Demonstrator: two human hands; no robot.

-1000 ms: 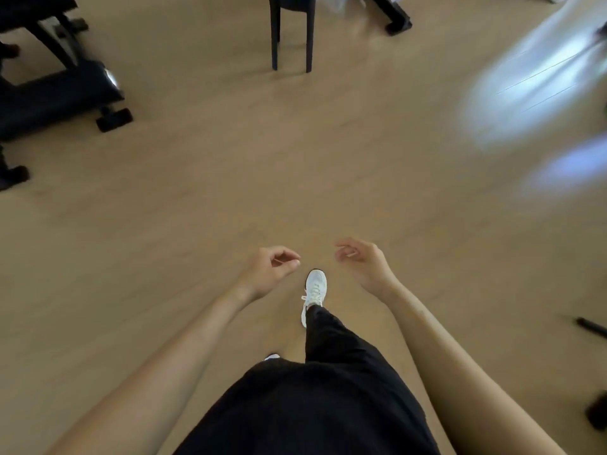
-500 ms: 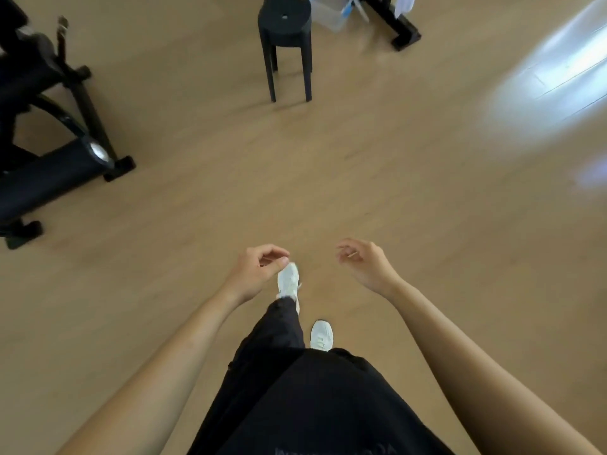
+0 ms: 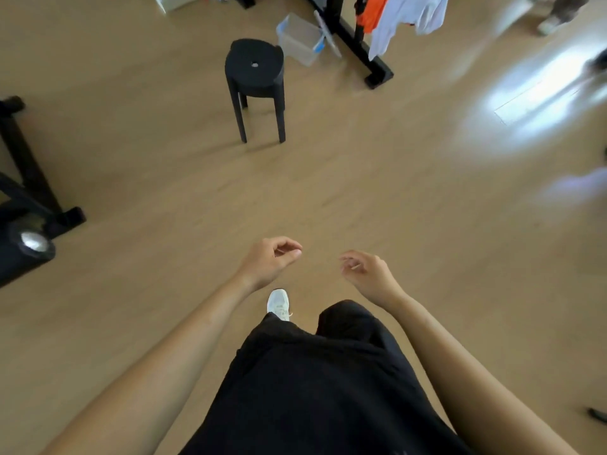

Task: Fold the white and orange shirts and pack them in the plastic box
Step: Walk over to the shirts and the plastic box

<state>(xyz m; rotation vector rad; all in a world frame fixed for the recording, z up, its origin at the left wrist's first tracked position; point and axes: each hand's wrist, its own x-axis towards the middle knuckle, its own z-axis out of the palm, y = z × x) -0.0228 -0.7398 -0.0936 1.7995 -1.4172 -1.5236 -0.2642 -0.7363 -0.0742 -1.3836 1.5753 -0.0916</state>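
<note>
Moved since the earlier frames: the black stool now sits lower and nearer in view; the plastic box, then cut off at the top edge, shows whole, and the rack's hung garments have come into view.

Left hand: loosely curled, fingers bent in toward the thumb, holding nothing.
Right hand: half curled, empty.
Plastic box: clear, on the floor, between stool and black rack.
Orange shirt: hanging on the rack.
White shirt: hanging beside it, blurred, perhaps overlapping.
White shoe: ahead of the black trousers.
</note>
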